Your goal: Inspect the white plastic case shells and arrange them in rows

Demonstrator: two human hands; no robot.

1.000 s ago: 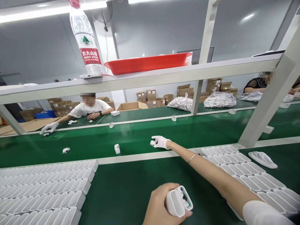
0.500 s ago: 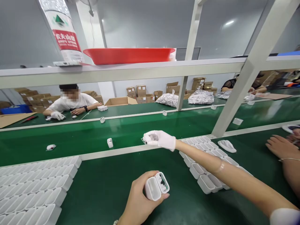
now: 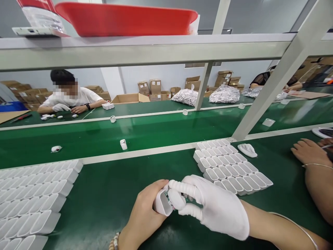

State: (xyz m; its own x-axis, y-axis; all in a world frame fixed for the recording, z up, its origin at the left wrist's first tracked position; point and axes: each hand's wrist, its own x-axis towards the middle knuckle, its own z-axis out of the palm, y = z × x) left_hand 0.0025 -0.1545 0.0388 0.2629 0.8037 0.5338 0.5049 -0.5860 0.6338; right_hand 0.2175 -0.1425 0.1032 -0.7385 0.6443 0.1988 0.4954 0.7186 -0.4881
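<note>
Casing [image 3: 160,205] (mouth up, near upright) clasped by left hand [image 3: 144,213], pinched by right hand [image 3: 214,208].

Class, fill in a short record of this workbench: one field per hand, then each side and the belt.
Left hand: bare, grips white case
Right hand: gloved, fingers closed on case's open end
Left side: rows of shells
Right side: block of shells, spare glove
Belt: small white part
Neighbour: bare hand, far right
</note>
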